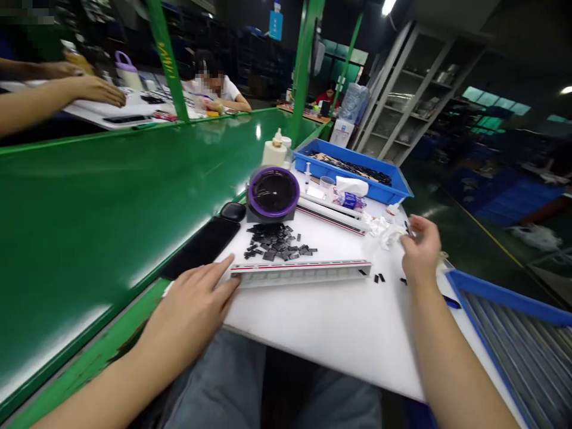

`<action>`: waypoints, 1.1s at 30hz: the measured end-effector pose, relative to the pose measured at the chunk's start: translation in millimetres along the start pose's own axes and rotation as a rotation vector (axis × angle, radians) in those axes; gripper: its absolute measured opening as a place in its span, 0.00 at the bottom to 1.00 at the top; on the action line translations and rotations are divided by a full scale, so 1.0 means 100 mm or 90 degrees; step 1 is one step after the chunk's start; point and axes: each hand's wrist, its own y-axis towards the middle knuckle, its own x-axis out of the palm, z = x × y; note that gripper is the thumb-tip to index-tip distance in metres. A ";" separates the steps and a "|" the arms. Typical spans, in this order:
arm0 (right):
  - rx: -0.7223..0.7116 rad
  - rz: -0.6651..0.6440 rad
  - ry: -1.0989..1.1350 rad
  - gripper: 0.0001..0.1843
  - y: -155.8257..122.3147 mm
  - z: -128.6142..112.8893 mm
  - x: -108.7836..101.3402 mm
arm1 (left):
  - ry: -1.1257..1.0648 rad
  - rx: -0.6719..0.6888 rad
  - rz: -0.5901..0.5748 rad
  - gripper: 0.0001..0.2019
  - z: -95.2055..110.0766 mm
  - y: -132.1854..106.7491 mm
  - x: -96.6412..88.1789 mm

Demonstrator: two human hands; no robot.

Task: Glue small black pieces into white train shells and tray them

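A long white rail [304, 274] with a red line along its top edge lies across the white table. My left hand [192, 304] has its thumb and fingers around the rail's left end. My right hand [420, 241] is raised over the table's right side, thumb and fingers pinched together; a small dark thing shows at their tips, too small to name. Behind the rail is a loose pile of small black rectangular pieces [274, 243]. Two more black pieces [379, 278] lie off the rail's right end. Crumpled white tissue [383, 231] sits near my right hand.
A purple-rimmed round black device [273, 192] stands behind the pile, beside a dark phone-like slab [201, 247]. A second rail [333, 215] lies farther back. Blue trays [397, 192] stand at the back and right [496, 292]. A green partition [111, 202] runs left; other people sit beyond it.
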 end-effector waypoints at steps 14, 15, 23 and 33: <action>0.107 -0.326 -0.032 0.27 -0.02 -0.14 0.15 | -0.049 -0.082 -0.013 0.19 0.08 0.10 -0.02; 0.101 -0.322 0.035 0.30 0.02 -0.24 0.14 | -0.052 -0.093 0.000 0.19 0.09 0.11 -0.01; 0.044 -0.452 0.597 0.22 0.14 -1.58 0.55 | -0.096 -0.126 0.049 0.16 0.13 0.11 -0.02; 0.289 -0.547 0.772 0.15 -0.78 -1.84 1.15 | -0.117 -0.147 0.012 0.14 0.15 0.07 -0.05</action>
